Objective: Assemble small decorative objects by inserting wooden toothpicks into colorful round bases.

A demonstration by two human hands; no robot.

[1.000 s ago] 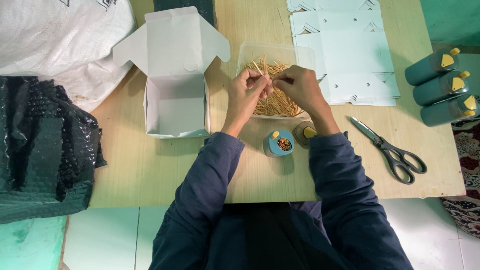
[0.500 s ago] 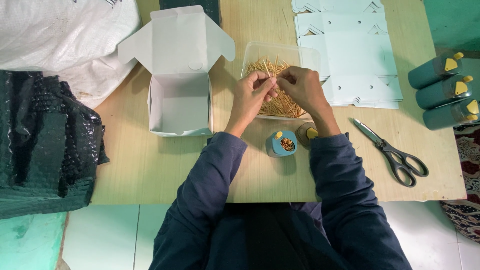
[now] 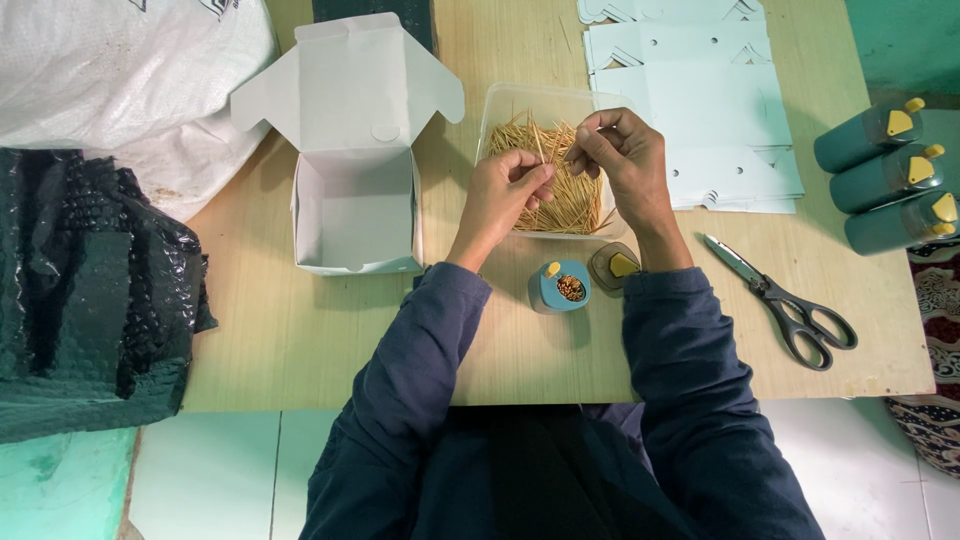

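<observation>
Sleeves of dark blue reach forward over the wooden surface [image 3: 300, 340] toward a clear plastic tray [image 3: 520, 100] heaped with toothpicks [image 3: 560, 190]. Just on the person's side of the tray stands a small teal dispenser [image 3: 560, 287], its top open and filled with sticks, and beside it to the right lies its clear lid [image 3: 613, 266] with a yellow tab.

Over the tray itself, the left hand [image 3: 505, 190] has its grip pinched together on a few toothpicks, fingertips pointing toward the other hand. The right hand [image 3: 625, 160] hovers just across from it, thumb and fingers closed on thin sticks as well; how many, I cannot tell.

Left of the tray sits an open white carton [image 3: 355, 215], flaps spread, nothing inside. Right of the tray lie black-handled scissors [image 3: 790, 305], and past them, at the surface's right edge, three teal bottles [image 3: 885, 180] with yellow caps on their sides. Beyond the tray, flat pale carton blanks [image 3: 700, 90] are stacked. Far to the left of the tray rest a dark bubble-wrap bundle [image 3: 90, 290] and a white sack [image 3: 110, 70].
</observation>
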